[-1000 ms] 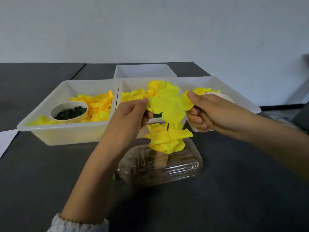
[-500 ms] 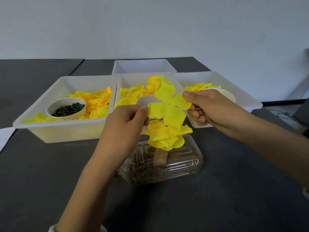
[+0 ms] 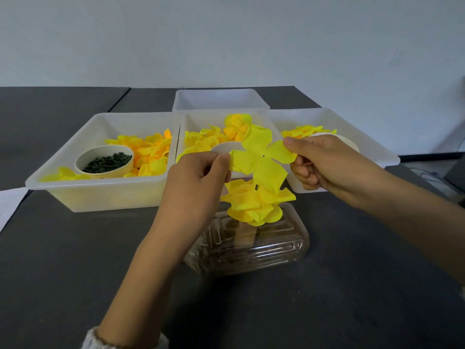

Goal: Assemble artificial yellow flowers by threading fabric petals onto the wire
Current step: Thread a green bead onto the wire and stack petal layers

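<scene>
Head view shows a bright yellow four-lobed fabric petal piece (image 3: 261,157) held spread between both hands, just above a stack of yellow fabric petals (image 3: 256,202) already threaded on the thin dark wire (image 3: 256,188), of which only a short length is visible. The left hand (image 3: 198,182) pinches the left lobe between thumb and forefinger; the right hand (image 3: 324,162) pinches the right lobe likewise. A small dark hole is visible at the piece's centre.

The wire rises from a clear ribbed plastic container (image 3: 251,248) on the dark grey table (image 3: 63,260).

Assessment: the step in hand is aligning the hole over the wire tip. Keep the fabric taut and level, bring the hole directly above the wire, then lower both hands evenly; uneven pull could tear the hole or bend the wire.

Beyond, white plastic trays (image 3: 105,195) hold loose yellow petals (image 3: 151,152), and a round white cup (image 3: 104,161) holds dark green pieces.
</scene>
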The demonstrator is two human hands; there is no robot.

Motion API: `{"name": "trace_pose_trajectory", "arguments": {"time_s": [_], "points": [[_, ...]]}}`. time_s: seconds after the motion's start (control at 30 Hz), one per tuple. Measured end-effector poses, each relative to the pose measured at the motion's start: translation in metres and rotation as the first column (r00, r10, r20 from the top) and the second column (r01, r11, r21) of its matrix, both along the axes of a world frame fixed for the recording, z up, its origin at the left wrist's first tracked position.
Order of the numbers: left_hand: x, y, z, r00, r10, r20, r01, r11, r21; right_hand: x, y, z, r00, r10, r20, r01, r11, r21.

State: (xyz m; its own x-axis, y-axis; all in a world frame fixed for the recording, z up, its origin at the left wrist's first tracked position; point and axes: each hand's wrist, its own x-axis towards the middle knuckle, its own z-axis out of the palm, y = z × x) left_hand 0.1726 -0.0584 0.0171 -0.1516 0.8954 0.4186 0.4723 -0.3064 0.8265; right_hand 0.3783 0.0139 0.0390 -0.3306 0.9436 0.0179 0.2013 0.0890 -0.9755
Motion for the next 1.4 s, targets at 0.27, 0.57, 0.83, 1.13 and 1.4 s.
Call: {"name": "trace_pose_trajectory", "arguments": {"time_s": [0.27,0.57,0.83,1.13,1.4], "points": [[-0.001,-0.001,0.006,0.996,-0.036,0.087,0.031,0.998,0.052,-0.001,-0.005,0.009,0.995,0.036,-0.098,-0.036,0.999,-0.005],[0.001,0.004,-0.002,0.992,-0.045,0.119,0.05,0.998,-0.043,0.0,-0.005,-0.003,0.999,-0.028,-0.046,0.023,0.994,-0.104],[-0.004,0.001,-0.009,0.995,-0.027,0.096,0.036,0.995,-0.094,-0.003,-0.008,-0.012,0.999,-0.046,0.029,0.049,0.994,-0.098],[-0.004,-0.015,-0.026,0.993,0.072,-0.089,-0.083,0.987,-0.134,-0.004,-0.009,-0.029,0.99,-0.03,0.134,0.039,0.997,-0.065],[-0.002,-0.021,-0.046,0.98,0.069,-0.187,-0.11,0.97,-0.217,-0.003,-0.014,-0.049,0.969,-0.012,0.247,-0.011,0.996,0.093]]}}
